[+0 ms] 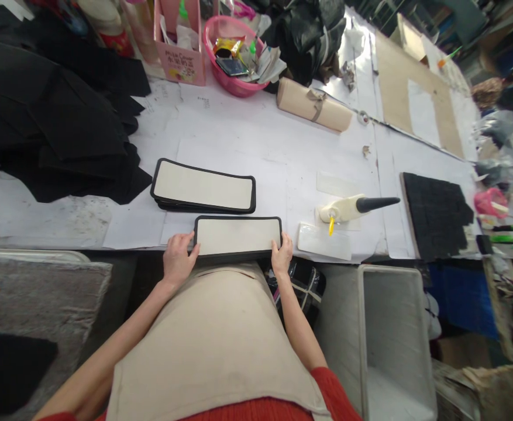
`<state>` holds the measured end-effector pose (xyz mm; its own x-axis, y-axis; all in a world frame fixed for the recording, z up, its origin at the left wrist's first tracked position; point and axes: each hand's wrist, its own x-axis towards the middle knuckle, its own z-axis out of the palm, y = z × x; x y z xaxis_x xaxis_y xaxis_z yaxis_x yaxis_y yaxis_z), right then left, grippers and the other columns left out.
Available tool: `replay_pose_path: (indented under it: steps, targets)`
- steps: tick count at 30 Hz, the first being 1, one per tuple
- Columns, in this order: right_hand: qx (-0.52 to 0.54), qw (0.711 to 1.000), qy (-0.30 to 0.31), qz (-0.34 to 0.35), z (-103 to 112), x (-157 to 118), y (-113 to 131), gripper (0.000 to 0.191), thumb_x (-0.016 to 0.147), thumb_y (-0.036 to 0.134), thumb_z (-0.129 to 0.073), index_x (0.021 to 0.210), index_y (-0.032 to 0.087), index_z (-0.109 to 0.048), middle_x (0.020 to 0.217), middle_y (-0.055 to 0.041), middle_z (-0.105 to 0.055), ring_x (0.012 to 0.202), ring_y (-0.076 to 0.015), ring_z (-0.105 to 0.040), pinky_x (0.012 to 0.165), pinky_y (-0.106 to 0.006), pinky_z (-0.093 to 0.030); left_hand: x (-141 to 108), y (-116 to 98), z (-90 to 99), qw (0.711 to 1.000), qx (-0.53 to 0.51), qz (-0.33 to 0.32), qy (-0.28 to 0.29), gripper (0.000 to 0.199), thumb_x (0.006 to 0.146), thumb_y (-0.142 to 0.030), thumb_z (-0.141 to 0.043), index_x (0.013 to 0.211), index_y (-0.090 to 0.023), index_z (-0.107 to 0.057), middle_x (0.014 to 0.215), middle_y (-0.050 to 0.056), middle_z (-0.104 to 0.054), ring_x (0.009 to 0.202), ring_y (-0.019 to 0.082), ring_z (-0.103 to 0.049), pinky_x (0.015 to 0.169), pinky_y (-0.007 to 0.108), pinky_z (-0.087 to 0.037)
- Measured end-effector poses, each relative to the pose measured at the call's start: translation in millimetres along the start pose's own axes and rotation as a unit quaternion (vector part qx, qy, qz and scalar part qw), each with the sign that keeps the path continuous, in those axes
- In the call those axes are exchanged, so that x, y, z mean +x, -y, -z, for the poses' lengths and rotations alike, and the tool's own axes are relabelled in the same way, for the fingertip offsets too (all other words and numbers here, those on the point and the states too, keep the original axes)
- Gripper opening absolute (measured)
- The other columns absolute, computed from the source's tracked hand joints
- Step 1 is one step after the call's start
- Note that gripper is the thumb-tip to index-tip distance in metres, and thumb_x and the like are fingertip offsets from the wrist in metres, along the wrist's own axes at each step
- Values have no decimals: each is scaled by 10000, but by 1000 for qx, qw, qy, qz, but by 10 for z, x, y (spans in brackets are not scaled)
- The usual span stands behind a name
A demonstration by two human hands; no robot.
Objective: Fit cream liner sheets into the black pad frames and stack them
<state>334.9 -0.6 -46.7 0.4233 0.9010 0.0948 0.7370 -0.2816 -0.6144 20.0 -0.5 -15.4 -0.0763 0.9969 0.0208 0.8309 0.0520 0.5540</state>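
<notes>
A stack of black-edged panels with a pale top point(238, 235) lies at the table's front edge, against the apron. My left hand point(180, 256) grips its left end, thumb on top. At the right end, my right hand point(281, 254) holds the same stack between thumb and fingers. Just behind, a second stack of similar panels point(203, 185) rests slightly askew. To the right stands a cream glue bottle point(343, 209) with a yellow tip and a black handle, beside a translucent white block point(324, 241).
Black fabric pieces point(54, 111) cover the table's left. At the back are a pink box point(179, 64), a pink basket point(234, 85) and a beige roll point(313, 105). Black strips point(436, 213) lie at right; a grey bin point(396, 327) stands below the edge.
</notes>
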Motion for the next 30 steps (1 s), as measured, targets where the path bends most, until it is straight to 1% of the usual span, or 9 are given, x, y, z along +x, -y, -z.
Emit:
replay_pose_path:
  steps: [3, 6, 9, 12, 15, 19, 25, 28, 30]
  targets:
    - [14, 1000, -15, -16, 11, 11, 14, 382, 852, 202, -535, 1221, 113, -582, 1246, -174, -617, 1213, -257, -537, 1081, -412, -402, 26, -14, 18, 999, -37, 22, 7, 296, 853, -344, -540, 1083, -193, -648, 947, 86, -640, 927, 275, -598, 807, 388, -493]
    - [18, 998, -36, -40, 24, 37, 32, 311, 829, 191, -546, 1129, 139, -605, 1153, -143, -639, 1139, -248, -561, 1035, -398, -425, 67, -7, 22, 992, -99, 79, 21, 282, 797, -355, -581, 1021, -197, -647, 888, 54, -654, 816, 231, -624, 761, 356, -502]
    - [5, 996, -48, -78, 44, 80, 67, 232, 812, 203, -569, 1035, 162, -619, 1076, -120, -642, 1055, -245, -574, 969, -385, -451, 108, 11, 30, 976, -168, 136, 36, 302, 728, -402, -631, 950, -198, -640, 813, 32, -673, 718, 208, -631, 725, 345, -505]
    - [-12, 991, -57, -120, 79, 123, 115, 171, 801, 237, -600, 957, 170, -621, 1018, -117, -650, 982, -250, -586, 930, -389, -458, 143, 21, 60, 966, -201, 154, 49, 316, 680, -451, -663, 878, -206, -639, 754, 28, -686, 685, 212, -636, 712, 352, -505]
    - [1, 988, -52, -142, 129, 153, 158, 134, 795, 274, -602, 893, 184, -616, 952, -97, -679, 892, -241, -615, 895, -390, -467, 179, 18, 99, 963, -210, 159, 61, 323, 653, -485, -684, 818, -210, -643, 733, 31, -694, 681, 219, -646, 710, 361, -509]
    - [88, 980, -17, -177, 211, 167, 185, 163, 750, 297, -629, 870, 187, -615, 835, -52, -703, 734, -205, -646, 777, -350, -509, 222, -5, 153, 943, -267, 187, 72, 377, 609, -510, -726, 804, -197, -649, 744, 35, -695, 691, 211, -651, 713, 356, -522]
    - [213, 963, -24, -165, 362, 157, 212, 263, 694, 341, -700, 876, 174, -608, 780, -21, -671, 723, -172, -641, 740, -321, -535, 280, -91, 381, 893, -377, 230, 80, 440, 581, -491, -800, 833, -168, -639, 764, 31, -684, 683, 176, -636, 672, 316, -528]
    - [260, 954, -19, -149, 397, 244, 303, 295, 697, 351, -713, 900, 167, -603, 790, -19, -661, 742, -161, -639, 749, -319, -543, 388, -107, 524, 883, -402, 232, 64, 459, 569, -481, -821, 844, -162, -640, 759, 27, -678, 685, 170, -631, 659, 305, -526]
    - [286, 947, -16, -141, 368, 361, 418, 315, 693, 349, -723, 913, 159, -601, 801, -27, -658, 758, -163, -641, 753, -321, -547, 511, -97, 603, 883, -409, 228, 42, 461, 553, -466, -826, 843, -160, -641, 746, 24, -672, 684, 168, -628, 663, 304, -528]
